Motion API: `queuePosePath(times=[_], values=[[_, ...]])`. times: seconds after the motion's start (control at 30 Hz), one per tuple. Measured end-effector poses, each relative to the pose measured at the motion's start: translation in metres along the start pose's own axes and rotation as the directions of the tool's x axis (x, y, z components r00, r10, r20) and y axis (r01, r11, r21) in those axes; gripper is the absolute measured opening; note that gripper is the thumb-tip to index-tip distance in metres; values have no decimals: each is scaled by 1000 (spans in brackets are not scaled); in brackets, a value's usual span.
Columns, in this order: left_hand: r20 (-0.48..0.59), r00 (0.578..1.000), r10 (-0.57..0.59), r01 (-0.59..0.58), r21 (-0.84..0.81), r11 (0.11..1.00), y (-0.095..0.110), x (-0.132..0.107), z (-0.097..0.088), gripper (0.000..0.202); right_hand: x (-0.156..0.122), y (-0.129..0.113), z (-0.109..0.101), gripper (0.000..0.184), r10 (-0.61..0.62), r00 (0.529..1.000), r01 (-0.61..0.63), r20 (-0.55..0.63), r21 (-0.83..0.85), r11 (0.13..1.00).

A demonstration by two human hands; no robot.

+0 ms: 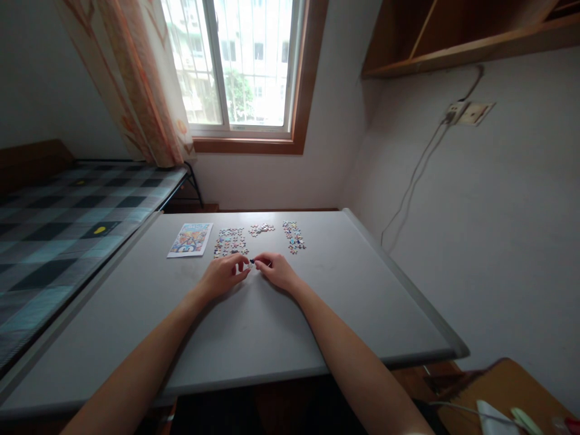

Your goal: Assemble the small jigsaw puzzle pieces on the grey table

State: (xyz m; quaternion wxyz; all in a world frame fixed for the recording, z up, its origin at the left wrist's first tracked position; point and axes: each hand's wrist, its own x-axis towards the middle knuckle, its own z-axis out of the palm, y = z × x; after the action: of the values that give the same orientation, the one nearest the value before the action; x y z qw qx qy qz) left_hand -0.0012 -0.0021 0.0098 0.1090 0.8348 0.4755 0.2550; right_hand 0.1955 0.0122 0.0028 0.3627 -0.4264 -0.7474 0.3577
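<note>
Low over the middle of the table, my left hand (pixel 226 270) and my right hand (pixel 276 271) meet almost fingertip to fingertip. Between them is a small jigsaw piece (pixel 252 261), dark blue at its top. My right thumb and forefinger pinch it, and the curled left fingers close on its pale left side; whether this is one piece or two joined is too small to tell. Just beyond my left hand lie rows of loose jigsaw pieces (pixel 231 240). A small heap of pieces (pixel 261 229) sits farther back, and another group of pieces (pixel 294 237) lies beyond my right hand.
A colourful picture sheet (pixel 190 240) lies left of the pieces on the grey-white table (pixel 362 314). A bed with a checked cover (pixel 90 199) stands along the left. Behind are a window (pixel 244 66) and a curtain (pixel 131 78). Cables (pixel 412 178) hang down the right wall.
</note>
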Motion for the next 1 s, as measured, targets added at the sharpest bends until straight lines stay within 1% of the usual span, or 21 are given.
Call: queuePosePath(times=[0.1, 0.27, 0.67, 1.0], values=[[-1, 1000, -3, 3, 11, 1000, 1, 0, 0, 19, 0, 0, 0, 21, -4, 1000, 4, -1, -6, 1000], [0, 1000, -5, 5, 8, 1000, 1, 0, 0, 18, -1, 2, 2, 18, -29, 999, 27, -25, -63, 998], [11, 1000, 14, -13, -33, 999, -1, 0, 2, 20, -1, 5, 3, 14, -101, 994, 93, -49, -155, 983], [23, 999, 23, -22, -35, 999, -1, 0, 2, 21, -1, 6, 3, 13, -106, 993, 94, -57, -175, 980]])
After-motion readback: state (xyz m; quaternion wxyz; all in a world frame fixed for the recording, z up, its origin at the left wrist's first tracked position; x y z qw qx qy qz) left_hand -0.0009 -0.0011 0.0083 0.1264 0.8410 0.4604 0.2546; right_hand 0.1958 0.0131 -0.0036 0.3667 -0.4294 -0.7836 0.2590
